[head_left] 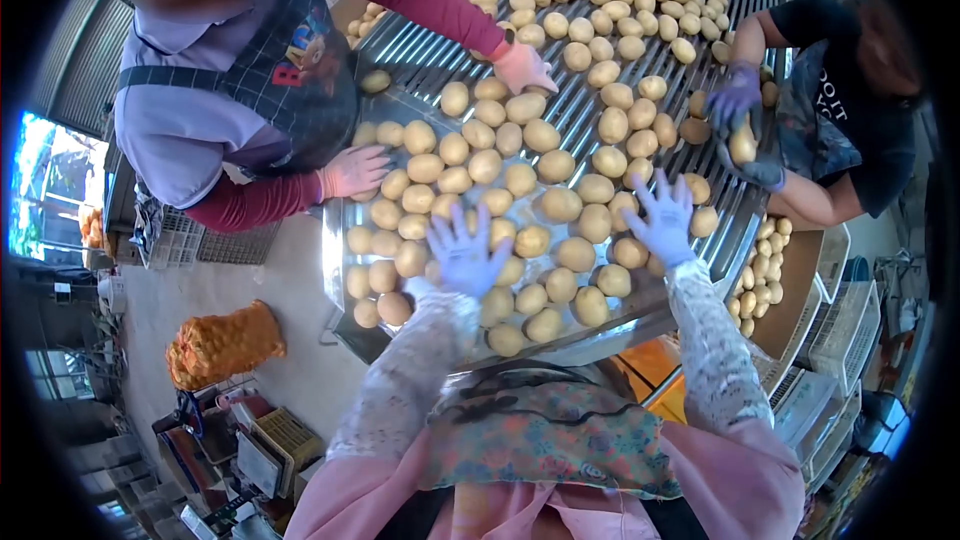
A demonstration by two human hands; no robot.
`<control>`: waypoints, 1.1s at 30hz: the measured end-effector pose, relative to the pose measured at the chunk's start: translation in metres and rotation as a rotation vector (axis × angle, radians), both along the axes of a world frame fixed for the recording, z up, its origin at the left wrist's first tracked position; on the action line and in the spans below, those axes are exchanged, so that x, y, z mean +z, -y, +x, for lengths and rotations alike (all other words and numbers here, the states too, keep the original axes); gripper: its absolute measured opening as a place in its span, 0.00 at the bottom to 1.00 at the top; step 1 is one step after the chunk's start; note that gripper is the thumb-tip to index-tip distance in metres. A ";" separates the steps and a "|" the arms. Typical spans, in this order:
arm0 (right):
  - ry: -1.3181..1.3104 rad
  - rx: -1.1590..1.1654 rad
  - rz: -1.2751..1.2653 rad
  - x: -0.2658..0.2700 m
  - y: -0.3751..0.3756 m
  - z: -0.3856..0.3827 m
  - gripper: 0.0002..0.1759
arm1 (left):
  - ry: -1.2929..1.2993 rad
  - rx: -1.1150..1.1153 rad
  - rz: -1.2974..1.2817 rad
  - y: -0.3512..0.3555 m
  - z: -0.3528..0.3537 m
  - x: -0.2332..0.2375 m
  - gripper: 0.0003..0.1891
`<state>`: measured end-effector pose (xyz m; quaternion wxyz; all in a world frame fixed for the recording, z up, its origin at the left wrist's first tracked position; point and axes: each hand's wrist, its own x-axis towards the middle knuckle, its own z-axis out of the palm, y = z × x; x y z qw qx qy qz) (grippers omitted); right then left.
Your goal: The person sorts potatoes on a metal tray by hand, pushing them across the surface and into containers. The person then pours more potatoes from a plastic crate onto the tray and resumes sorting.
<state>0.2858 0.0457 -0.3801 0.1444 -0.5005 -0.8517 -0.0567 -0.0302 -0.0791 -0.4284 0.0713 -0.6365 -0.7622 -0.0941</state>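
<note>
Pale yellow potatoes (560, 204) are spread over a metal sorting table (470, 348) in front of me. My left hand (468, 252), in a lavender glove, lies with fingers spread on the potatoes at the near left. My right hand (662, 220), gloved alike, has its fingers apart over potatoes at the right side. Neither hand is wrapped round a potato. Between my hands several potatoes rest on the smooth metal near the front edge. Farther back, more potatoes lie on the metal rollers (560, 75).
At left a co-worker in a checked apron (290, 60) has both gloved hands at the potatoes. Another co-worker at right holds a potato (742, 143). Crates (845, 335) and a box of potatoes (762, 275) stand at right. A full orange mesh sack (228, 344) lies on the floor.
</note>
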 end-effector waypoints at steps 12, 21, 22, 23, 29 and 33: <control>-0.174 0.381 -0.327 -0.010 0.092 -0.073 0.45 | 0.360 -0.314 -0.279 0.117 -0.051 0.044 0.37; -0.081 0.839 -0.271 -0.041 0.135 -0.156 0.34 | 0.170 0.176 -0.043 0.085 -0.085 -0.005 0.36; -0.078 0.834 -0.268 -0.041 0.128 -0.151 0.34 | 0.144 0.261 0.007 0.072 -0.064 -0.018 0.36; -0.169 0.968 -0.383 -0.039 0.117 -0.141 0.28 | 0.148 0.256 0.011 0.069 -0.044 -0.032 0.36; 0.001 0.229 -0.522 0.054 -0.013 -0.066 0.10 | 0.294 -0.272 -0.004 0.061 -0.056 -0.019 0.40; -0.023 0.070 0.106 0.004 -0.088 -0.023 0.28 | 0.214 0.170 -0.043 -0.014 -0.071 -0.026 0.43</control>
